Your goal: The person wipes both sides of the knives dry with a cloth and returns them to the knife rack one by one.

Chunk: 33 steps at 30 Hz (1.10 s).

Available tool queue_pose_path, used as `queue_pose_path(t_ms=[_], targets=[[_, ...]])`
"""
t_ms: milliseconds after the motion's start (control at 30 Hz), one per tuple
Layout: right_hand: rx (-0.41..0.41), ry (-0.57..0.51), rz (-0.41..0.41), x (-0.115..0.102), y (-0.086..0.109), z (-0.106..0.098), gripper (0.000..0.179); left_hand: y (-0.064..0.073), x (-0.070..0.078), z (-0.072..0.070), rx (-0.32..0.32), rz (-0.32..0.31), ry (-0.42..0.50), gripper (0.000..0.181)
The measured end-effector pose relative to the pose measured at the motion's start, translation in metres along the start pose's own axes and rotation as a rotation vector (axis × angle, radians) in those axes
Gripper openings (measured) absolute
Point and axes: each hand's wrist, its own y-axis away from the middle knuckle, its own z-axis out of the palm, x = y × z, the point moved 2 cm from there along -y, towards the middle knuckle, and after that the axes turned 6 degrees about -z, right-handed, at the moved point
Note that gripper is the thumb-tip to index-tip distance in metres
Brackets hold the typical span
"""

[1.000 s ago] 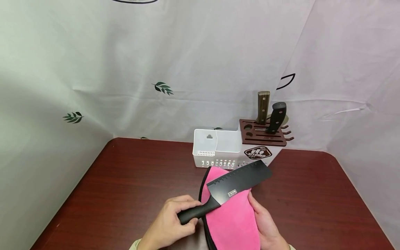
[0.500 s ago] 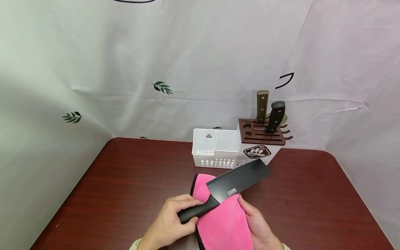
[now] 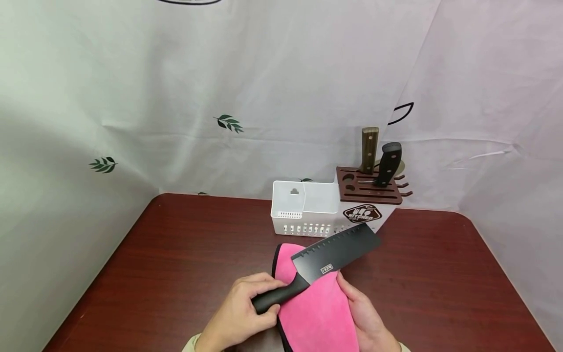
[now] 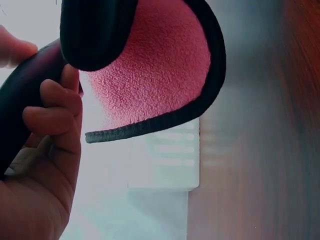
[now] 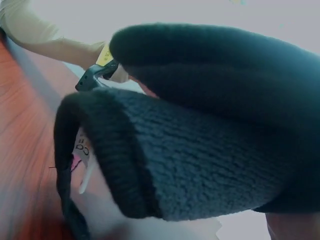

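My left hand [image 3: 246, 308] grips the black handle [image 3: 279, 296] of a cleaver [image 3: 336, 254] with a dark blade. The blade points up and right, its small white label showing. Beneath it lies a folded pink cloth [image 3: 318, 313] with black edging. My right hand [image 3: 367, 315] holds this cloth at its right side, the thumb close to the blade's lower edge; the other fingers are mostly hidden behind it. From the left wrist, curled fingers show round the handle, beside the fuzzy pink cloth [image 4: 155, 65]. Folds of the cloth [image 5: 210, 165] fill much of the right wrist view.
Behind the blade stands a white plastic holder [image 3: 308, 226] with a brown slotted top [image 3: 371, 196]. Two knives stand in it, one with a wooden handle [image 3: 370, 149], one with a black handle [image 3: 389, 164]. Brown hooks stick out at its right. The reddish-brown table [image 3: 198, 244] meets a pale curtain [image 3: 286, 88].
My right hand and the cloth have shifted left and a little toward me since one second ago, then slightly back right. The cleaver and my left hand have stayed nearly still.
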Motion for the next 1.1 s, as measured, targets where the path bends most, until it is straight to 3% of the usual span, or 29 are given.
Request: queue_pose_path(t_ms=[433,667,833,1100], targets=[[0.054,-0.039,-0.021,-0.012,0.003,-0.003,0.06,0.002,-0.002,-0.002,-0.007,-0.009,0.01,0.048],[-0.007,-0.12,-0.078,-0.023,0.004,-0.001,0.065,0.001,0.001,-0.006,-0.031,-0.076,0.011,0.049],[-0.046,-0.153,-0.111,-0.031,0.006,-0.003,0.068,0.0,0.001,-0.007,-0.039,-0.045,0.002,0.046],[-0.105,-0.266,-0.152,-0.049,0.012,-0.009,0.074,0.0,0.002,-0.009,-0.039,-0.044,-0.002,0.046]])
